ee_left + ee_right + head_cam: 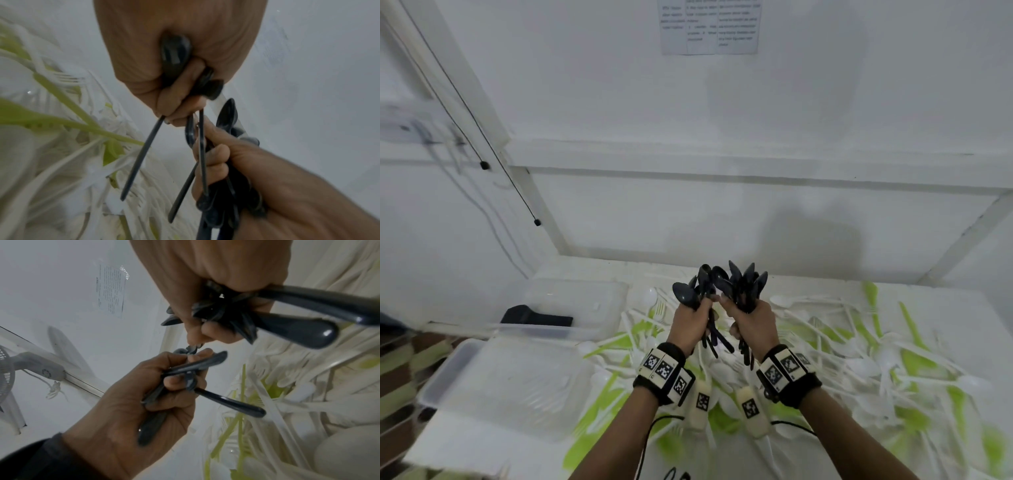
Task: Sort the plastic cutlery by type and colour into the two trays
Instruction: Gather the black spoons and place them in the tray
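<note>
black spoons [717, 291] — a bunch gripped tight in each fist, left hand [691, 325] and right hand [751, 325].

Lighting: soft, diffuse, cool white; head view bright. Shadow: broad grey patch on wall [808, 240] toward 12 o'clock. Blur: motion smear at 7–8 o'clock. Distortion: straight edges bow near the frame borders. Wrist views: dimmer, grainy, backgrounds out of focus.

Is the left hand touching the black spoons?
Touching. The right wrist view shows the left hand with fingers curled around a bundle of black spoons.
</note>
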